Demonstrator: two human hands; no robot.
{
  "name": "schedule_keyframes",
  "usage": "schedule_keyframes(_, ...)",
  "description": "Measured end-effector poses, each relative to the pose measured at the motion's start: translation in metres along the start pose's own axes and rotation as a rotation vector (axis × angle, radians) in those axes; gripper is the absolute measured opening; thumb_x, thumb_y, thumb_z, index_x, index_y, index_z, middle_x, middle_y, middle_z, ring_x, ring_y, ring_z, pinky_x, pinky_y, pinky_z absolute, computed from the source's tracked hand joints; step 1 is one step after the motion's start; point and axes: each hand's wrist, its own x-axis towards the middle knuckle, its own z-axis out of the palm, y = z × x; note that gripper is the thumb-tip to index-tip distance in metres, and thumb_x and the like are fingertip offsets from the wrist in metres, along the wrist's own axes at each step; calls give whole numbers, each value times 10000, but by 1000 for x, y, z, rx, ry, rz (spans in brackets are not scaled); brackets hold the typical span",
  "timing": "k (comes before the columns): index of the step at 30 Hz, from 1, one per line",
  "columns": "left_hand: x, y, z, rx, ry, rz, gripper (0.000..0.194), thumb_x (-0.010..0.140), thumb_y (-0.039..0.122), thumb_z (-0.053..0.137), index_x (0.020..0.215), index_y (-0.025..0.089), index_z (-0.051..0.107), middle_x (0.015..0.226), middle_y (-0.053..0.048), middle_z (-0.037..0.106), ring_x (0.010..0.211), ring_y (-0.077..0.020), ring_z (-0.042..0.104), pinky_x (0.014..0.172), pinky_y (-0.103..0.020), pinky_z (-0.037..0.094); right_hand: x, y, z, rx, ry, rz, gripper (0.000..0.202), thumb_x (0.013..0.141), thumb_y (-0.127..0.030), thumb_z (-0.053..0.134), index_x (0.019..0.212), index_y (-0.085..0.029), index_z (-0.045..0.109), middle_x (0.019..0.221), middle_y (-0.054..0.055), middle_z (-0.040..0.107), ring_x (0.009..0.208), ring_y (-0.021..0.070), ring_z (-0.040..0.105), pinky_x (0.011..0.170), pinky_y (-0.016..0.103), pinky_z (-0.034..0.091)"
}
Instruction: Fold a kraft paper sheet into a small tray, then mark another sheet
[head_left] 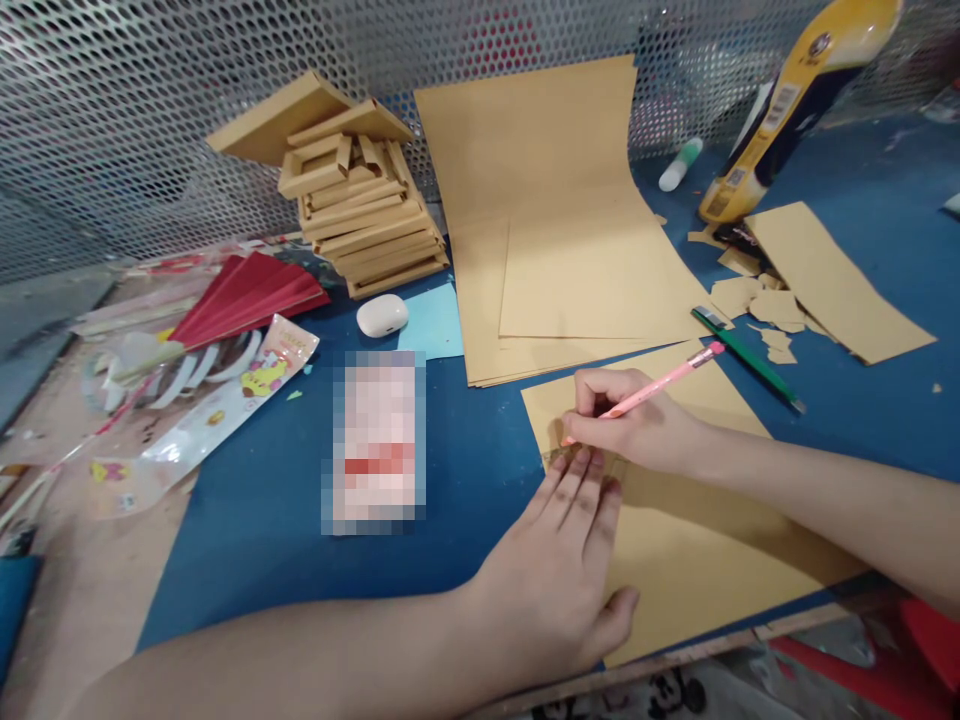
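My right hand grips a pink pencil with an eraser end, its tip down near the upper left edge of a tan sheet of paper. Just below the tip, my left hand lies flat with outstretched fingers pressing on the sheet. A thin strip with dark marks, perhaps a clear ruler, shows partly beside those fingertips; most of it is hidden. To the right of the sheet's top edge lies a green craft knife or pen-like tool.
Larger tan sheets lean on the perforated metal screen. Folded tan pieces are stacked at left. A white earbud case, a blurred-out pinkish object, paper scraps, a yellow bottle and a glue stick surround the work.
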Motion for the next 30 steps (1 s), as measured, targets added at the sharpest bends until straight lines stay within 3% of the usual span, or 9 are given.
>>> schedule_keyframes(30,-1,0,0,11,36,9,650,928,430,384,1355,-60,388,1430,-315,303,1377,-385,182,1115,-496,267,0,0,0,-36,3,26,243,733,-174,601,603,-198,398,534,-51,482,504,93,489,410,204,310)
